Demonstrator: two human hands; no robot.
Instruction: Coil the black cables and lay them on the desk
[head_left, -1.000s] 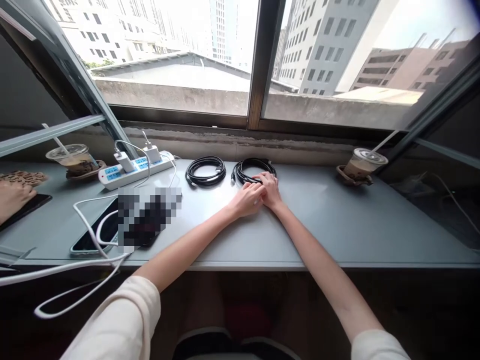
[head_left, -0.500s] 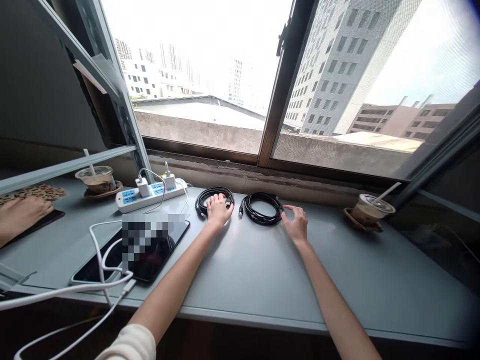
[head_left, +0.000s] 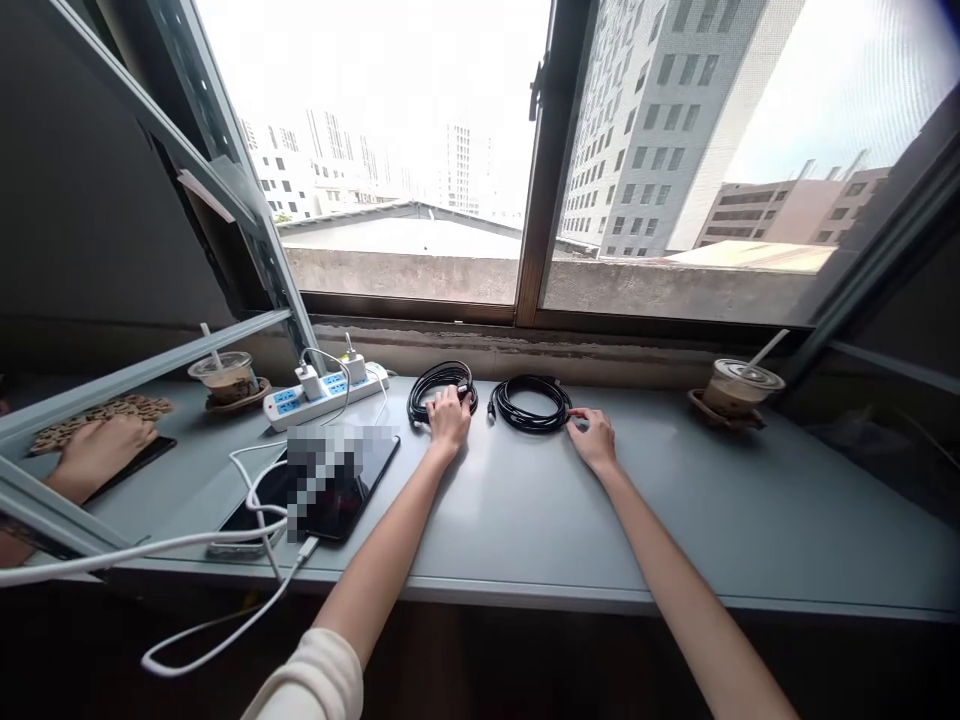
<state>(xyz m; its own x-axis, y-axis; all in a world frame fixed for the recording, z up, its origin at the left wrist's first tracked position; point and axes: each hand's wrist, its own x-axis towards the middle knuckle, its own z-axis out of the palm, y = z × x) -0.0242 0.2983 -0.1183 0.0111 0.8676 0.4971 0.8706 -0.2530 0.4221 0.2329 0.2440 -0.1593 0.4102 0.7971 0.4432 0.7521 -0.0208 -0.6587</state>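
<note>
Toward the back of the grey desk (head_left: 517, 500), left coil (head_left: 415, 395) and right coil (head_left: 517, 425) of black cable, side by side with a narrow gap between. Over the near part of the left coil, left hand (head_left: 448, 418) laid with bent fingers; gripping or merely resting, cannot tell. At the right edge of the right coil, right hand (head_left: 595, 438) loosely curled, fingertips by the outer strands; pinching any or not, cannot tell.

Well off to the right, lidded clear cup (head_left: 739, 390) with brown drink inside and slanted straw, set on a brown holder (head_left: 701, 408). Over to the left, second cup (head_left: 230, 380), likewise lidded, with straw and brown drink, on a similar base. Near it, white power strip (head_left: 289, 405) with blue sockets and two plugged-in white adapters (head_left: 307, 382). Before the strip, dark-screened devices (head_left: 341, 510), partly pixelated; across them, looped white cable (head_left: 187, 541), hanging past the desk's front edge. Behind the grey metal frame (head_left: 287, 290), another person's hand (head_left: 105, 450) on a dark flat device (head_left: 154, 453).
</note>
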